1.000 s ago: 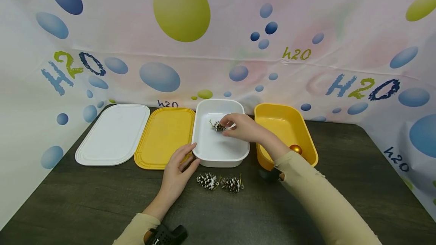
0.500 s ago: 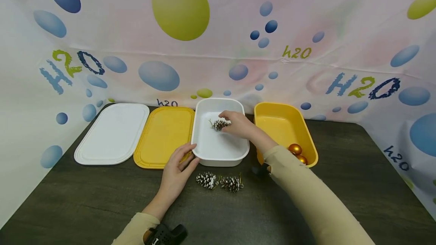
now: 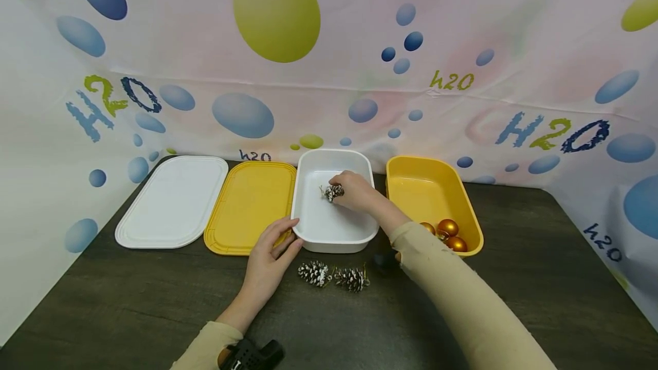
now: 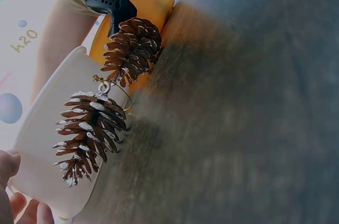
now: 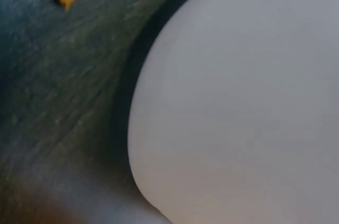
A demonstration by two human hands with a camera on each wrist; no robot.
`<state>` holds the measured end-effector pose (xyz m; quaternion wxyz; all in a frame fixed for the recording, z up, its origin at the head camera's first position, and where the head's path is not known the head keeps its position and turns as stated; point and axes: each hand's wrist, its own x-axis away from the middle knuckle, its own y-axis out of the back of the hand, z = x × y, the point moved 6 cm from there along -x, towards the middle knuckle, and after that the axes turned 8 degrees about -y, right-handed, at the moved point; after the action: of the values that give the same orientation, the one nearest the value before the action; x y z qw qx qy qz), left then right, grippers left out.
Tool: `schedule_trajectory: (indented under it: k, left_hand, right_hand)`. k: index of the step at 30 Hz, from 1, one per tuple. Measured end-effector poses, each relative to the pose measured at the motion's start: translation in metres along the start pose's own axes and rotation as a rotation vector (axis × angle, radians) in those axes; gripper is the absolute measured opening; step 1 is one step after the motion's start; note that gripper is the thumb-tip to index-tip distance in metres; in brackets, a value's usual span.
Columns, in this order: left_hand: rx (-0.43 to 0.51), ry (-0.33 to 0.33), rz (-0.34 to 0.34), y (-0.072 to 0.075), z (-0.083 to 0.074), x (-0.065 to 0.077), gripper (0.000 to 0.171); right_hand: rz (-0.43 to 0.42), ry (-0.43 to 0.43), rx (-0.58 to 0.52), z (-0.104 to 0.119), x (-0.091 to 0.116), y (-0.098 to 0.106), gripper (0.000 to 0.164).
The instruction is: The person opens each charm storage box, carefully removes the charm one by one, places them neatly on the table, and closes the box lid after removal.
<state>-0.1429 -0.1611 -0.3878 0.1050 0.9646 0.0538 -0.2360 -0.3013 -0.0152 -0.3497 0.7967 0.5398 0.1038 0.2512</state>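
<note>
Inside white tub (image 3: 334, 247): pinecone (image 3: 332, 192) in R hand (image 3: 356, 192)

Head view: R fingers pinch cone abt mid-tub; L hand (image 3: 269, 251), fingers loosely spread, touches tub's near-left corner. L wrist view: 2 other cones (image 4: 90, 128) on dark table (image 4: 238, 107), nr side of tub. R wrist view: tub wall, blurred.

Lids (image 3: 172, 201) L, tubs (image 3: 334, 221) R, cone pair (image 3: 315, 273) frt, touching?

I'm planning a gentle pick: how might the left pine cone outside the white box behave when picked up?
The left pine cone is probably light, since its scales gape open. Its ridged surface should resist slipping, though thin scale tips might chip. On its rounded side, it could roll if nudged.
</note>
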Motion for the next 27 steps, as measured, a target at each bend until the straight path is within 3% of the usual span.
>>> schedule_trajectory:
  k: [9,21,27]
  left_hand:
    - [0.006,-0.001,-0.004,0.0,-0.001,0.0,0.039]
    - [-0.007,-0.021,-0.005,-0.001,0.0,0.0,0.038]
    - [-0.03,-0.006,-0.003,-0.001,-0.018,-0.002,0.037]
  right_hand:
    - [-0.02,0.045,0.004,0.004,0.002,-0.001,0.038]
    - [-0.001,0.035,0.01,0.005,0.003,-0.006,0.035]
    - [0.018,0.047,0.001,0.006,0.004,-0.007,0.036]
